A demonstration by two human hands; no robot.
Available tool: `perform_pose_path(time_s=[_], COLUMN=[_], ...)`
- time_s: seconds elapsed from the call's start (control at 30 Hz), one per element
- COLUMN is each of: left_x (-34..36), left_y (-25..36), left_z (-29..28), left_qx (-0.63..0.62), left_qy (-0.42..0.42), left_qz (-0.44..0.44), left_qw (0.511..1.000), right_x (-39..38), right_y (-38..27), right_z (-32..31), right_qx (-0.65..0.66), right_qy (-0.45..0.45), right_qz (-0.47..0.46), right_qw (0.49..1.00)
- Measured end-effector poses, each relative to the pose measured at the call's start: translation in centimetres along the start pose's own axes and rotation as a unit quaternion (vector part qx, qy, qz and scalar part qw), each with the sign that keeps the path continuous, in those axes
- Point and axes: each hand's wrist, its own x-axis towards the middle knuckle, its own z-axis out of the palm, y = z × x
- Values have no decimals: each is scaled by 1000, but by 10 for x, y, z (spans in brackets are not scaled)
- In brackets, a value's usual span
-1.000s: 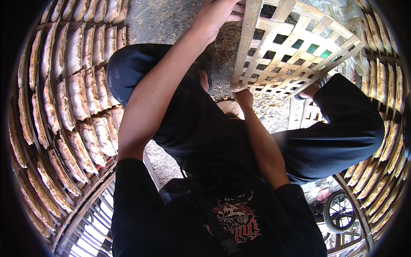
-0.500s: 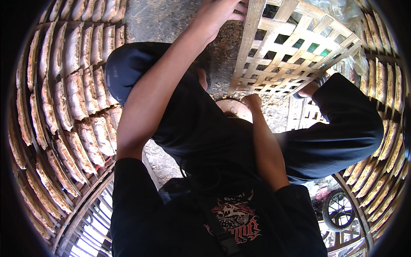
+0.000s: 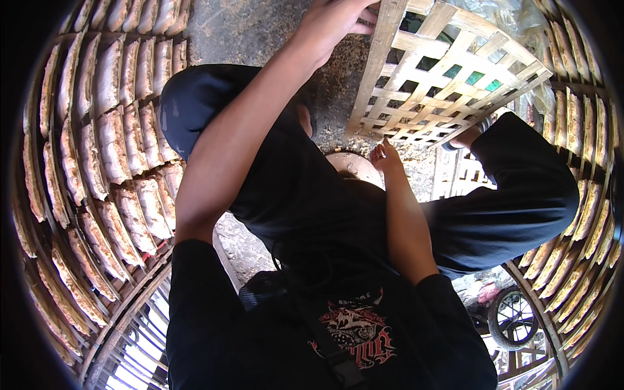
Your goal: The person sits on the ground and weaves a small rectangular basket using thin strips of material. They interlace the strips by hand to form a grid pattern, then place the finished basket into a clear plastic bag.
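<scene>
My left hand reaches up past my knee and grips the wooden edge of a woven bamboo rack. The rack stands tilted, its open lattice facing me. Part of the left hand's fingers are hidden behind the frame. Just under the rack's lower edge is my right hand, loosely curled with one finger stretched up toward the lattice. Nothing shows in it. Beside that hand, between my legs, sits a round pinkish surface with crumbs on it, partly covered by my clothing.
Rows of pale, crumbly slabs on slatted racks curve along the left, with similar racks at the right. Clear plastic sheeting lies behind the bamboo rack. Crumbs dot the dark floor. A wheel shows at lower right.
My right hand has turned and loosened from a fist, one finger now stretched upward. The bamboo rack has shifted slightly, while my left hand keeps its grip.
</scene>
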Motion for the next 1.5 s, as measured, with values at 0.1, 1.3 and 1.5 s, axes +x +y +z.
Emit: perform_pose_path(time_s=[0.1, 1.3, 1.5], left_x=[1, -2, 0], left_y=[-5, -7, -7], left_z=[-5, -9, -8], left_qx=[-6, -30, -39], left_qy=[-1, -20, -23], left_qz=[-9, -4, 8], left_qw=[1000, 999, 999], right_x=[17, 50, -7], right_y=[-10, -8, 4], right_z=[-3, 37, 24], right_qx=[-12, 10, -758], right_qy=[-40, 121, 179], right_qz=[3, -100, -312], right_qw=[999, 988, 544])
